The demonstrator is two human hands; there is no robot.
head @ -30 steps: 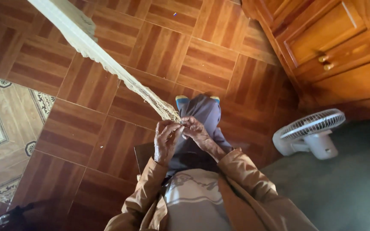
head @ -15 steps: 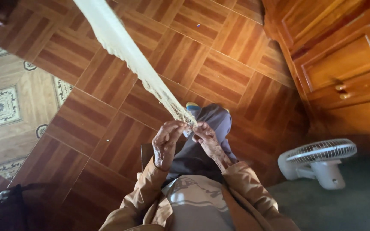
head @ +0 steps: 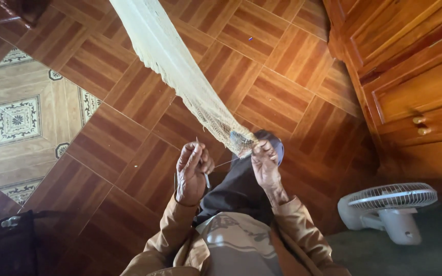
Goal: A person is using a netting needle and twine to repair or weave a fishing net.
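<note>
Left hand [head: 193,171] pinching thin needle [head: 199,148], right hand [head: 264,163] gripping cream knotted netting [head: 180,66].

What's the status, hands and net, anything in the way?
Left hand pinching a thin needle, thread taut. Right hand gripping the cream net at its end. Nothing between them; white fan off right.

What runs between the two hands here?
In the head view, a thin taut thread spans from the left hand to the right hand, which pinches the pale netting.
</note>
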